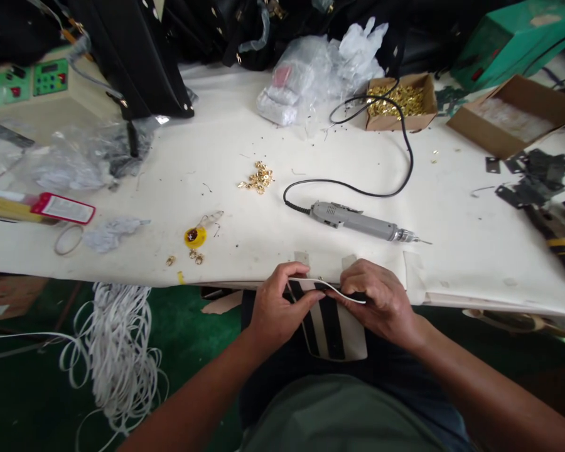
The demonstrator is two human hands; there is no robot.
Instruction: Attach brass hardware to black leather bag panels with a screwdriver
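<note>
Over my lap, at the table's front edge, I hold a black and white striped piece [332,329] that looks like part of a bag. My left hand [280,307] pinches its upper left edge between thumb and fingers. On the right, my right hand [379,298] grips the same edge with curled fingers. A white-edged flap [329,285] bends between the two hands. Something small and gold-coloured shows at the top edge, too small to name. Beyond my right hand lies a grey electric screwdriver [358,221], its bit pointing right.
Loose gold hardware pieces [260,177] lie mid-table. A box of gold fittings [400,103], plastic bags [311,75] and a second carton [518,116] stand behind. Dark plates [541,176] and pliers [560,238] are at right. White cord [122,358] hangs at left.
</note>
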